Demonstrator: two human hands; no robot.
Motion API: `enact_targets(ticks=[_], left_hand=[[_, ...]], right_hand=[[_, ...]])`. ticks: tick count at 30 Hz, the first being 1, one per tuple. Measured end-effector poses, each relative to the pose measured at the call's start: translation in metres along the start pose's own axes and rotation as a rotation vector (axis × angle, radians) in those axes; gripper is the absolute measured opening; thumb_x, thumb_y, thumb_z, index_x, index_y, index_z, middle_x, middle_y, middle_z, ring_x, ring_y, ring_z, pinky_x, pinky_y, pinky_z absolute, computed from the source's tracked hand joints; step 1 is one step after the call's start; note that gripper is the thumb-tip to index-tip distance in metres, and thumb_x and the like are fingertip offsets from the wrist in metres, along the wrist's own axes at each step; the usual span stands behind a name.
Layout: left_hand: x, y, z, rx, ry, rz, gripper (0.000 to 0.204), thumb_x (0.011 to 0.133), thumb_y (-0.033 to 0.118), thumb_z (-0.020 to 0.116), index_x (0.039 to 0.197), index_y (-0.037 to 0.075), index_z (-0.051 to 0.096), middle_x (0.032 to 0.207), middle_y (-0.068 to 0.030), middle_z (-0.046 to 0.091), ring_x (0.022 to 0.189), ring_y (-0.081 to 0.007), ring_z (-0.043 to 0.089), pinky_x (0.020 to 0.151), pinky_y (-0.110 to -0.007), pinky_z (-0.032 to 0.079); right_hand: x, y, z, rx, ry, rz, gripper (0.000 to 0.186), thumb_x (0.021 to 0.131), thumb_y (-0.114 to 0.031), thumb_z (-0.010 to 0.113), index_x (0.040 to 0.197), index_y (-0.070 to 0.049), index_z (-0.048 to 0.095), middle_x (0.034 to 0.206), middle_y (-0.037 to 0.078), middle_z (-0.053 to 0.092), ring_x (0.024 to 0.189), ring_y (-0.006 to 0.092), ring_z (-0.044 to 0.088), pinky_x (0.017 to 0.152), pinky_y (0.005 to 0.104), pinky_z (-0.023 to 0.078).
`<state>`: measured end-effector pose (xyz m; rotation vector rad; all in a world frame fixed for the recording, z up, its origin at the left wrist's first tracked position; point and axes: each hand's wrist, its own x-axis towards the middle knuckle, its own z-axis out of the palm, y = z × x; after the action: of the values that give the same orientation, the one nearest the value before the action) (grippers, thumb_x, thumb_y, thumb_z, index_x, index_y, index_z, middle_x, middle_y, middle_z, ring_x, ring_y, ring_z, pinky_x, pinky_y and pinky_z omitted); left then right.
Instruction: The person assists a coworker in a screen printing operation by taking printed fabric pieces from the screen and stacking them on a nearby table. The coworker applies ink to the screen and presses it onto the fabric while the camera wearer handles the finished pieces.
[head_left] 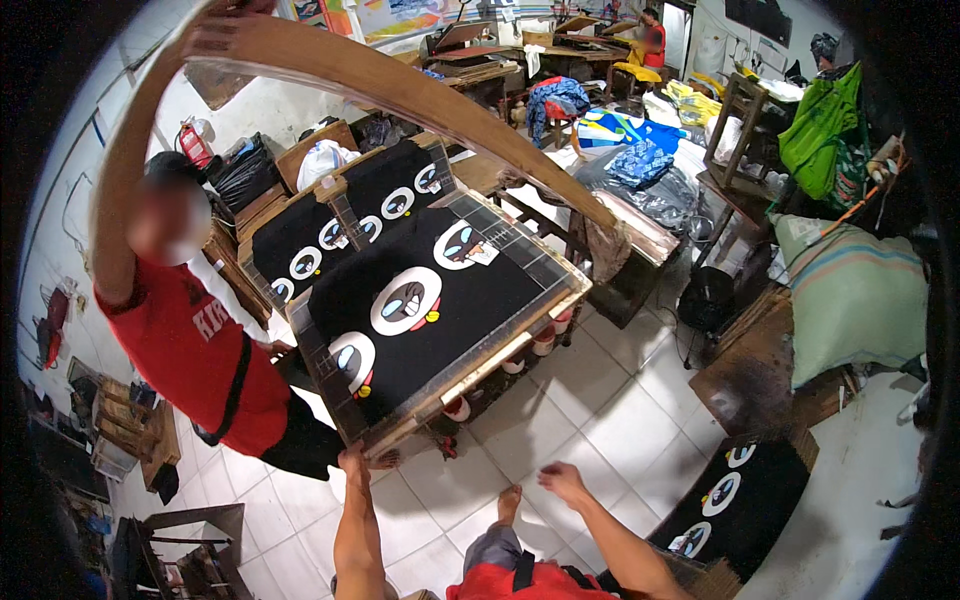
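My left hand is closed at the near left corner of a wide printing board with pale wooden edges; its fingers are partly hidden there. Black fabric lies flat on the board, printed with white round cartoon faces. Over the tiled floor, right of the board, my right hand hangs with fingers apart and nothing in it. A long wooden frame is raised above the board's far side. A person in a red shirt stands at the left, one arm lifted to that frame's upper end.
A stack of printed black cloth lies at the lower right. Nearby, a stuffed pale green sack rests on wooden boards. Jars stand beneath the board's near edge. Piled fabrics and a wooden chair occupy the far right.
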<state>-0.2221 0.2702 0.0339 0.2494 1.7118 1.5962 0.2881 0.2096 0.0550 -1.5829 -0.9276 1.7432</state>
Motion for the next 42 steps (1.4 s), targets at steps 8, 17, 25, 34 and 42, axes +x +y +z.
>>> enact_targets(ticks=[8,17,25,34,42], left_hand=[[-0.039,0.103,0.009,0.042,0.062,-0.251,0.011,0.077,0.013,0.064,0.078,0.007,0.055,0.066,-0.0006,0.048,0.050,-0.0101,0.041,0.043,-0.022,0.033],[-0.104,0.138,0.009,0.216,-0.116,-0.238,0.019,0.082,0.025,0.062,0.086,0.008,0.055,0.077,-0.0023,0.056,0.072,-0.0146,0.052,0.065,-0.031,0.040],[-0.152,0.186,-0.007,0.250,-0.064,0.289,0.014,0.078,0.019,0.061,0.082,0.007,0.055,0.065,0.0007,0.050,0.058,-0.0095,0.045,0.052,-0.023,0.034],[-0.290,0.189,0.147,0.475,-0.529,0.436,0.034,0.079,0.015,0.065,0.107,-0.002,0.056,0.086,-0.0050,0.060,0.073,-0.0138,0.055,0.063,-0.027,0.043],[-0.450,0.257,0.358,0.620,-0.980,1.007,0.039,0.074,0.026,0.068,0.098,-0.003,0.059,0.089,-0.0097,0.062,0.082,-0.0174,0.058,0.075,-0.030,0.045]], right_hand=[[0.176,-0.175,0.139,0.789,-0.074,0.042,0.050,0.080,-0.019,0.064,0.122,-0.002,0.041,0.109,0.012,0.056,0.104,0.0239,0.053,0.091,0.0405,0.041],[0.202,-0.200,0.131,1.121,-0.394,-0.055,0.029,0.071,-0.004,0.064,0.098,-0.005,0.056,0.097,0.007,0.057,0.097,0.0250,0.053,0.092,0.0411,0.039],[-0.013,-0.120,0.026,1.001,-0.152,0.011,0.032,0.068,0.002,0.061,0.099,-0.001,0.055,0.092,0.009,0.058,0.088,0.0270,0.057,0.083,0.0424,0.047],[-0.301,0.009,-0.064,1.320,0.050,-0.284,0.045,0.059,0.008,0.065,0.101,-0.005,0.056,0.089,0.008,0.059,0.087,0.0272,0.058,0.080,0.0451,0.048],[-0.480,0.051,-0.095,1.390,0.210,-0.583,0.039,0.057,0.008,0.061,0.095,0.002,0.060,0.093,0.013,0.063,0.085,0.0302,0.061,0.083,0.0464,0.047]])
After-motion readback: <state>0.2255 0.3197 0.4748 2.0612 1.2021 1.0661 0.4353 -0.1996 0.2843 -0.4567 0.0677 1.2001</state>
